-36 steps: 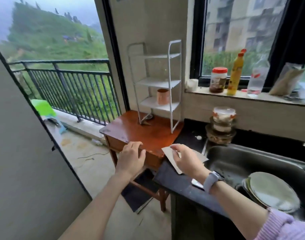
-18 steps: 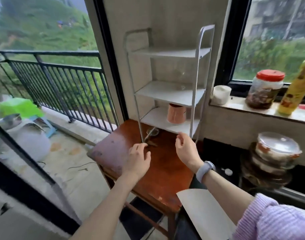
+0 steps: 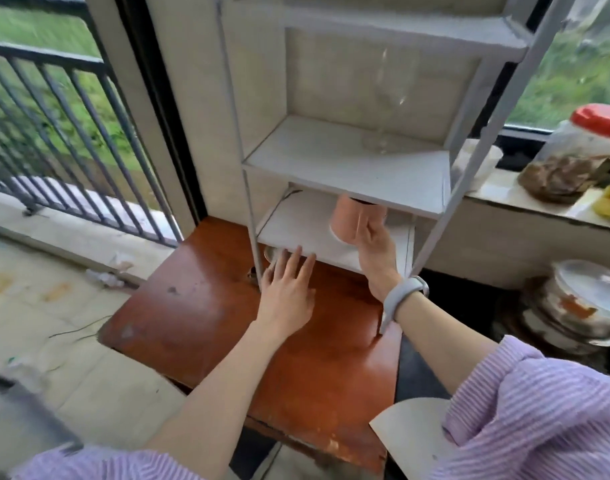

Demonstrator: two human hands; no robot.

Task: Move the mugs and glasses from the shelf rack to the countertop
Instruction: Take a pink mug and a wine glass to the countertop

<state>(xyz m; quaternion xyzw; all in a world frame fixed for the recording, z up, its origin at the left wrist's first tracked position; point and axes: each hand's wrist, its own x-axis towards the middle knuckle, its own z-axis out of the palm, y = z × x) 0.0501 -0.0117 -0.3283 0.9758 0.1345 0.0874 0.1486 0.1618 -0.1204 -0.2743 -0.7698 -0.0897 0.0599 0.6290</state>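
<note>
A white three-tier shelf rack stands on a brown wooden table. On its lowest shelf a pink mug is tilted, and my right hand grips its side. A clear stemmed glass stands on the middle shelf, faint against the wall. My left hand hovers with fingers spread at the front edge of the lowest shelf, holding nothing. A small round metal object lies under that shelf, partly hidden by my fingers.
A black countertop adjoins the table on the right, with a pale board on it. Stacked lidded bowls stand at the right. A red-lidded jar and a white cup sit on the windowsill. A balcony railing lies left.
I have moved in close to the rack. My right hand has reached onto the lowest shelf and closed on the pink mug, which now tilts. My left hand advanced to the shelf's front edge.
</note>
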